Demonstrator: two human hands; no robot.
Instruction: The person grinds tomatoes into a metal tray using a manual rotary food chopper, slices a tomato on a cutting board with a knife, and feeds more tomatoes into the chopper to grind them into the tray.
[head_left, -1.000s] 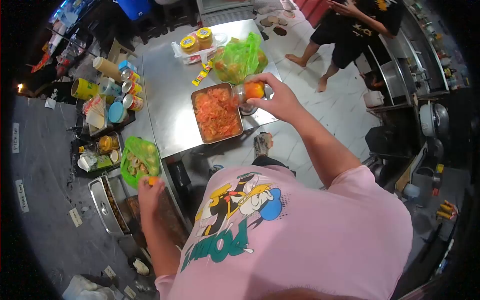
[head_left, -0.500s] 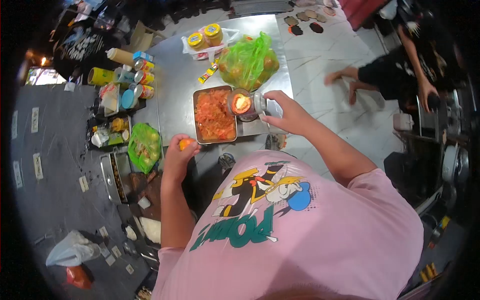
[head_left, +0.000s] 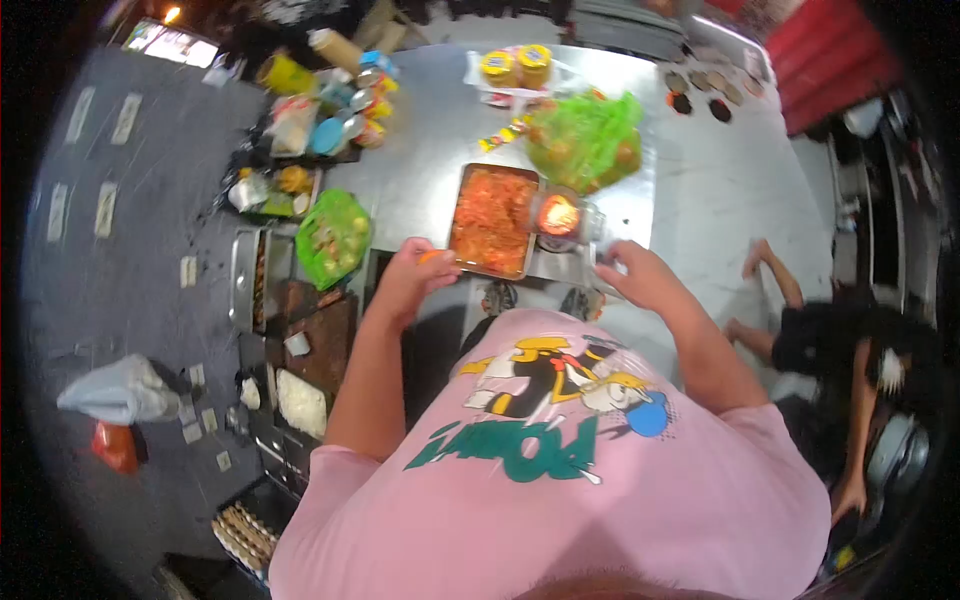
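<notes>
My left hand (head_left: pixel 408 280) is closed round a small orange-red tomato (head_left: pixel 430 256), mostly covered by the fingers, at the left of a metal tray. Chopped tomato fills this tray (head_left: pixel 455 262). Against its right side stands a clear blender jar (head_left: pixel 541 208) with orange-red pulp inside and a handle on the right. My right hand (head_left: pixel 637 272) is just below the handle, thumb and fingers apart; blur hides whether it touches. Behind the jar sits a green plastic bag (head_left: pixel 590 135) of round produce.
Two yellow-lidded jars (head_left: pixel 516 68) and a yellow packet (head_left: pixel 505 134) are on the steel table (head_left: pixel 420 120). Bottles and tubs (head_left: pixel 340 110) crowd its left side, with a green bag (head_left: pixel 333 238) nearer me. Another person (head_left: pixel 840 350) is at the right.
The head view has shifted, moving the table rightward in the picture. My right hand has drawn back from the jar's handle side. My left hand still holds the tomato beside the tray.
</notes>
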